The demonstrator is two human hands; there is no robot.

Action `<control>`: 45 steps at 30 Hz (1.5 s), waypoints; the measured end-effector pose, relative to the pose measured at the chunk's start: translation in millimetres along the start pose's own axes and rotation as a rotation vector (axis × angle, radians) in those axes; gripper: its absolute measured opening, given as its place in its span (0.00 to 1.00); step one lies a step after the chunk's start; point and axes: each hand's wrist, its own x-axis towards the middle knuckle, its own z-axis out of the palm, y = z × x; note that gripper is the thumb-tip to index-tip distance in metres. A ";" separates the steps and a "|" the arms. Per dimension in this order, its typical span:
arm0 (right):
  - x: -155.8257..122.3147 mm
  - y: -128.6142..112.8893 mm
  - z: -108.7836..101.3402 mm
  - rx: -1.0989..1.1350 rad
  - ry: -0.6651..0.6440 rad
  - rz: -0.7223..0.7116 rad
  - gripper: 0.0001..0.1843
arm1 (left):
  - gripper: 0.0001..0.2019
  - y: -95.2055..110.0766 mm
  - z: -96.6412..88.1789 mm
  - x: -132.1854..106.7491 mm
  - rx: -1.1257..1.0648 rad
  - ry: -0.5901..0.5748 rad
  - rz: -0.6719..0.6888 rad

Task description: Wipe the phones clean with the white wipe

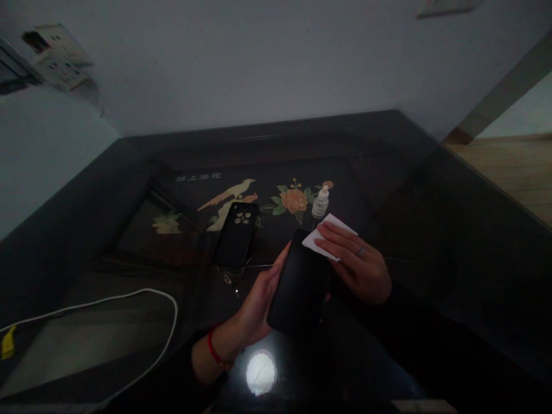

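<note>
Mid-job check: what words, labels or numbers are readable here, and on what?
Row of pale characters on the table, above the painted bird: too blurred to read.
Small bottle: label too small to read.
Phone in the left hand, white wipe under the right hand, black phone case: no text visible.

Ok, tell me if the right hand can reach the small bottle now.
Probably yes: the small bottle stands just beyond the right hand, nothing between them, though that hand presses a white wipe on the phone.
</note>
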 end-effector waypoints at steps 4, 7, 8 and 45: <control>0.4 -11.3 6.3 0.001 -0.073 -0.134 0.16 | 0.24 -2.2 -0.6 1.1 -0.012 0.039 0.006; 0.3 -21.2 8.7 0.019 -0.105 -0.244 0.15 | 0.25 -1.0 -4.2 2.5 0.005 0.105 0.044; 0.3 -24.4 9.0 0.033 -0.114 -0.283 0.15 | 0.25 -0.1 -5.4 3.0 0.010 0.126 0.057; 0.3 -15.5 7.5 0.049 -0.120 -0.333 0.17 | 0.28 4.4 -4.1 0.6 -0.073 0.093 0.038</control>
